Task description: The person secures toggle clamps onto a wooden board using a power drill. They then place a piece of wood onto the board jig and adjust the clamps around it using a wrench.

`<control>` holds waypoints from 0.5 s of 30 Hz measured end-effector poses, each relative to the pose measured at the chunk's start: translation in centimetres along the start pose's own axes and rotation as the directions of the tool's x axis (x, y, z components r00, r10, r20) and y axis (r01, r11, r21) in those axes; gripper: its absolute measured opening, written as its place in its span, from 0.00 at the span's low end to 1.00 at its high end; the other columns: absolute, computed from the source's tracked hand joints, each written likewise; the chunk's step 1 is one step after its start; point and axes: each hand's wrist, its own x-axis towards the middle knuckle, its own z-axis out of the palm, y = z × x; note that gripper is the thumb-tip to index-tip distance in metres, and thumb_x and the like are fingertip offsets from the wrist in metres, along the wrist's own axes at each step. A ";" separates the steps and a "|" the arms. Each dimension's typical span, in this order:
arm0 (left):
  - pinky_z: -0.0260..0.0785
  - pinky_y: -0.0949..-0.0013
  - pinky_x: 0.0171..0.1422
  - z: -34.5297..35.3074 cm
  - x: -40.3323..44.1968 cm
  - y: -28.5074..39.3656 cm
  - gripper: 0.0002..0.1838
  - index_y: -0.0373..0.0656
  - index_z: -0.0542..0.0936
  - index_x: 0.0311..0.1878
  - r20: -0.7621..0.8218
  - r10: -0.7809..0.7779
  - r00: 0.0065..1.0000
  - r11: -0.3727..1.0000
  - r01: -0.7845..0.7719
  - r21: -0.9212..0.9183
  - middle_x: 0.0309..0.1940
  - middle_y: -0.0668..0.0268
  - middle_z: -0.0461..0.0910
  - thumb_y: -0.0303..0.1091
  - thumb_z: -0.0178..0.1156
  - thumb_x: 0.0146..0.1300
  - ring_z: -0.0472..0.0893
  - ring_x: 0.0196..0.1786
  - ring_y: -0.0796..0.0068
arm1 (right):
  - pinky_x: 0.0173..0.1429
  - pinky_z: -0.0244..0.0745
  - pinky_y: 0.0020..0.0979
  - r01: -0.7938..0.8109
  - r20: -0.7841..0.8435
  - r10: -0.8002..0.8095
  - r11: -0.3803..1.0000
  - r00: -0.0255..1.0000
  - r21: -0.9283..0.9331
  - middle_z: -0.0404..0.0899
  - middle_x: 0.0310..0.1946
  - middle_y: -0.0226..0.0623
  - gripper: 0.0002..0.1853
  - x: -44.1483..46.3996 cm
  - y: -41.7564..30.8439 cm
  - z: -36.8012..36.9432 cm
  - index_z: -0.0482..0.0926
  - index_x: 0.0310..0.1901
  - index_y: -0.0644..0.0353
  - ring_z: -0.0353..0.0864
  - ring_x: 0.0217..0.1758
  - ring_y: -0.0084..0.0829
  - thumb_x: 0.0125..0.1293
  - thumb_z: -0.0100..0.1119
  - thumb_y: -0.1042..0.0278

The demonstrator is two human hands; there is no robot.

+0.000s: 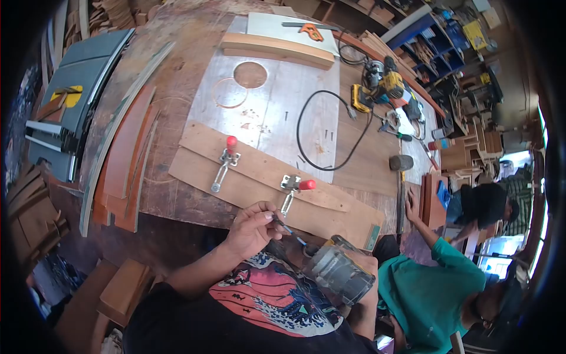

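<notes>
My left hand [253, 230] is closed in a pinch, with a thin dark cord [288, 230] with a light blue part at its fingertips. A grey power tool [339, 272] is gripped in my right hand [368, 283], held in front of my body at the bench's near edge. The cord runs from my left fingers toward the tool's top. Just beyond both hands, a long brown wooden template [259, 183] lies on the bench, bearing two toggle clamps with red tips, one at the left [225, 159] and one at the right [293, 186].
Wood strips [127, 159] lie at the left. A yellow drill [389, 82], a black cable [299, 127], a mallet [401, 163] and a wood beam [277, 50] are on the bench [171, 65]. A person in green [436, 289] is close at my right, one hand on the bench.
</notes>
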 end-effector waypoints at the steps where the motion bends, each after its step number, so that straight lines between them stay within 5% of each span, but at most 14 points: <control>1: 0.85 0.62 0.49 -0.3 -0.3 0.3 0.11 0.39 0.78 0.59 -0.015 0.008 1.000 1.000 -0.008 0.000 0.49 0.54 0.85 0.26 0.54 0.78 0.88 0.48 0.65 | 0.56 0.86 0.36 -0.052 0.015 0.052 0.999 0.999 0.014 0.91 0.47 0.44 0.23 0.2 -0.5 0.2 0.88 0.49 0.67 0.93 0.48 0.38 0.50 0.77 0.66; 8: 0.85 0.60 0.54 -0.8 -0.5 2.0 0.12 0.38 0.78 0.61 0.036 0.040 0.999 0.997 -0.042 0.063 0.52 0.52 0.85 0.24 0.53 0.79 0.89 0.49 0.62 | 0.51 0.85 0.31 -0.380 -0.047 0.385 0.921 0.922 0.081 0.91 0.41 0.41 0.18 -0.1 -2.4 2.1 0.88 0.46 0.68 0.91 0.43 0.31 0.54 0.75 0.71; 13: 0.86 0.66 0.59 -0.2 -1.4 2.6 0.08 0.38 0.80 0.56 0.098 0.074 0.992 0.902 -0.108 0.419 0.50 0.61 0.86 0.25 0.59 0.78 0.88 0.52 0.71 | 0.51 0.83 0.36 -0.385 -0.108 0.383 0.923 0.917 0.010 0.90 0.43 0.44 0.20 -0.9 -1.4 2.6 0.87 0.48 0.66 0.90 0.44 0.38 0.53 0.74 0.70; 15: 0.85 0.66 0.59 -0.4 -1.0 2.8 0.08 0.36 0.81 0.54 0.110 0.076 0.991 0.910 -0.114 0.399 0.50 0.58 0.86 0.25 0.60 0.77 0.87 0.53 0.71 | 0.51 0.83 0.37 -0.368 -0.123 0.361 0.929 0.925 -0.045 0.89 0.44 0.45 0.20 -1.0 -0.7 2.5 0.87 0.49 0.65 0.90 0.44 0.40 0.52 0.74 0.69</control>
